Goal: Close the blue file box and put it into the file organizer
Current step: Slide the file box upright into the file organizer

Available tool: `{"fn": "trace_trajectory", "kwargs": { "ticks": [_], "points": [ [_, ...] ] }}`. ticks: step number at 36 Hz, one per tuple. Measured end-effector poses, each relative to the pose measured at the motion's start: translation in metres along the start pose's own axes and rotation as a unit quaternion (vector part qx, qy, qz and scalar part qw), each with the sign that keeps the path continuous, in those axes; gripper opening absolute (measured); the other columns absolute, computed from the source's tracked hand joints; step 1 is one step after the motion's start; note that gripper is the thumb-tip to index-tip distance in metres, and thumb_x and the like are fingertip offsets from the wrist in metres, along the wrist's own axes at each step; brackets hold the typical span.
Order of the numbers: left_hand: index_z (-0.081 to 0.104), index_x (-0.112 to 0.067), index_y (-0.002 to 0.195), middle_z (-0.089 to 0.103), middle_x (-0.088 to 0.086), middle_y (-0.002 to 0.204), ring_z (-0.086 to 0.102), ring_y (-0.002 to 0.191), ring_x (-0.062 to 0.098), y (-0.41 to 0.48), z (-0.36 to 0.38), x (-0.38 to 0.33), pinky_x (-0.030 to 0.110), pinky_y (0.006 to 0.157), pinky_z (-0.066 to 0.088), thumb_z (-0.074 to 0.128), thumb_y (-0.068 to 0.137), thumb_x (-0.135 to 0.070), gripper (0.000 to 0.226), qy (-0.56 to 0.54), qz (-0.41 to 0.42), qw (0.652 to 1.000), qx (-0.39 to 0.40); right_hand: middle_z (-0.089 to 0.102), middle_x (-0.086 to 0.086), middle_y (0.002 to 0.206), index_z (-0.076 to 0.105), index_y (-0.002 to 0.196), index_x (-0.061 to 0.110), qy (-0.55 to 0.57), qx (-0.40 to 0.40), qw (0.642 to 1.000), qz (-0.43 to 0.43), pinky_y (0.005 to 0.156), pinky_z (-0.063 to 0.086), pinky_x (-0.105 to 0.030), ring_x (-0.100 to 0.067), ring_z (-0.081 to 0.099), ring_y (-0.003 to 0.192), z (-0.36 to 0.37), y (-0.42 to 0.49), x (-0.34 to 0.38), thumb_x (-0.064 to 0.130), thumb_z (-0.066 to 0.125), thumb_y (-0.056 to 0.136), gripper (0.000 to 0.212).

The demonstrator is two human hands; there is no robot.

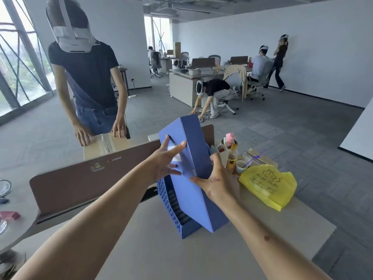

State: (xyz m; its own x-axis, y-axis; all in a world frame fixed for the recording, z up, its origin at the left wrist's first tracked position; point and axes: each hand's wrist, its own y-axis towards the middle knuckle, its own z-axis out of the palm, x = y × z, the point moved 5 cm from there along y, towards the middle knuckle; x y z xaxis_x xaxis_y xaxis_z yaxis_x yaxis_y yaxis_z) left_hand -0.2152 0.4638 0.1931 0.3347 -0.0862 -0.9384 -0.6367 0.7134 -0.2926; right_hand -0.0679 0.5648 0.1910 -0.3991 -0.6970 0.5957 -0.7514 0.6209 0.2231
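The blue file box (193, 146) is held upright and tilted above the desk, its lid shut as far as I can tell. My left hand (165, 160) grips its left face near a white label, thumb on the front edge. My right hand (218, 178) clasps its lower right side. Directly below stands the blue file organizer (171, 201), with a perforated left wall and angled solid panels; the box's lower end sits at the organizer's top opening, partly hidden by my hands.
A brown desk divider (80, 178) runs along the left behind the organizer. A yellow plastic bag (268, 184), a bottle (232, 158) and cups (242, 165) crowd the right. A person (86, 77) leans on a cardboard box (107, 145) beyond the divider.
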Motion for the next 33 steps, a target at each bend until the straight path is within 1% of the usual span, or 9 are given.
{"fn": "trace_trajectory", "kwargs": {
  "ticks": [9, 15, 17, 20, 21, 23, 25, 30, 33],
  "points": [
    [0.000, -0.053, 0.149, 0.010, 0.013, 0.164, 0.035, 0.138, 0.039, 0.020, -0.020, 0.013, 0.055, 0.100, 0.049, 0.076, 0.066, -0.047, 0.113, 0.043, 0.050, 0.998, -0.020, 0.049, 0.014, 0.100, 0.038, 0.122, 0.020, 0.060, 0.001, 0.998, -0.028, 0.045, 0.025, -0.018, -0.014, 0.047, 0.077, 0.039, 0.009, -0.009, 0.050, 0.072, 0.078, 0.063],
    [0.009, -0.060, 0.145, 0.003, 0.009, 0.165, 0.032, 0.144, 0.026, 0.035, -0.037, 0.031, 0.055, 0.102, 0.048, 0.086, 0.058, -0.044, 0.118, 0.075, 0.094, 0.992, -0.036, 0.055, 0.010, 0.110, 0.036, 0.121, 0.025, 0.157, 0.021, 0.987, -0.008, 0.072, 0.054, -0.037, -0.016, 0.059, 0.093, 0.079, 0.009, -0.026, 0.047, 0.073, 0.074, 0.063],
    [0.010, -0.059, 0.145, -0.001, 0.004, 0.166, 0.043, 0.132, 0.018, 0.037, -0.039, 0.037, 0.055, 0.105, 0.044, 0.085, 0.063, -0.035, 0.114, 0.083, 0.108, 0.990, -0.037, 0.056, 0.010, 0.106, 0.036, 0.118, 0.026, 0.185, 0.027, 0.982, 0.008, 0.074, 0.051, -0.037, -0.016, 0.059, 0.090, 0.094, 0.008, -0.033, 0.045, 0.073, 0.074, 0.060],
    [0.010, -0.057, 0.147, -0.002, 0.002, 0.165, 0.049, 0.088, 0.011, 0.039, -0.042, 0.045, 0.042, 0.095, 0.046, 0.083, 0.073, -0.024, 0.109, 0.115, 0.133, 0.984, -0.037, 0.058, 0.011, 0.115, 0.037, 0.125, 0.024, 0.204, 0.032, 0.978, 0.026, 0.076, 0.044, -0.026, -0.014, 0.059, 0.099, 0.117, 0.006, -0.044, 0.041, 0.074, 0.075, 0.064],
    [0.011, -0.058, 0.146, -0.002, 0.003, 0.165, 0.050, 0.091, 0.014, 0.040, -0.044, 0.049, 0.041, 0.090, 0.046, 0.084, 0.074, -0.023, 0.109, 0.127, 0.137, 0.982, -0.036, 0.059, 0.011, 0.117, 0.037, 0.125, 0.023, 0.213, 0.032, 0.976, 0.031, 0.074, 0.044, -0.017, -0.013, 0.060, 0.101, 0.123, 0.005, -0.047, 0.039, 0.075, 0.076, 0.064],
    [0.014, -0.061, 0.143, -0.004, 0.003, 0.166, 0.047, 0.128, 0.028, 0.042, -0.046, 0.057, 0.042, 0.098, 0.045, 0.086, 0.071, -0.025, 0.108, 0.139, 0.140, 0.980, -0.028, 0.061, 0.010, 0.118, 0.038, 0.126, 0.022, 0.227, 0.031, 0.973, 0.041, 0.069, 0.041, 0.000, -0.009, 0.060, 0.099, 0.132, 0.003, -0.053, 0.034, 0.077, 0.077, 0.063],
    [0.017, -0.061, 0.143, 0.000, -0.002, 0.166, 0.018, 0.150, 0.026, 0.043, -0.048, 0.063, 0.049, 0.115, 0.033, 0.088, 0.065, -0.031, 0.110, 0.147, 0.162, 0.975, -0.028, 0.061, 0.010, 0.119, 0.038, 0.128, 0.020, 0.240, 0.029, 0.969, 0.047, 0.067, 0.041, 0.002, -0.009, 0.060, 0.098, 0.139, 0.000, -0.059, 0.031, 0.078, 0.078, 0.065],
    [0.013, -0.046, 0.151, 0.013, -0.020, 0.158, 0.009, 0.147, 0.000, 0.046, -0.053, 0.069, 0.042, 0.121, 0.023, 0.086, 0.067, -0.025, 0.113, 0.176, 0.206, 0.961, -0.052, 0.061, 0.005, 0.124, 0.038, 0.133, 0.017, 0.255, 0.012, 0.966, 0.038, 0.070, 0.038, 0.007, -0.010, 0.060, 0.101, 0.147, -0.001, -0.062, 0.030, 0.078, 0.079, 0.068],
    [0.012, -0.044, 0.152, 0.013, -0.025, 0.156, 0.009, 0.146, -0.002, 0.046, -0.055, 0.070, 0.042, 0.121, 0.023, 0.086, 0.065, -0.029, 0.115, 0.190, 0.212, 0.957, -0.049, 0.060, 0.005, 0.126, 0.037, 0.133, 0.018, 0.256, 0.001, 0.966, 0.029, 0.077, 0.042, -0.001, -0.012, 0.060, 0.108, 0.152, 0.000, -0.065, 0.032, 0.077, 0.080, 0.068]
  ]
}}
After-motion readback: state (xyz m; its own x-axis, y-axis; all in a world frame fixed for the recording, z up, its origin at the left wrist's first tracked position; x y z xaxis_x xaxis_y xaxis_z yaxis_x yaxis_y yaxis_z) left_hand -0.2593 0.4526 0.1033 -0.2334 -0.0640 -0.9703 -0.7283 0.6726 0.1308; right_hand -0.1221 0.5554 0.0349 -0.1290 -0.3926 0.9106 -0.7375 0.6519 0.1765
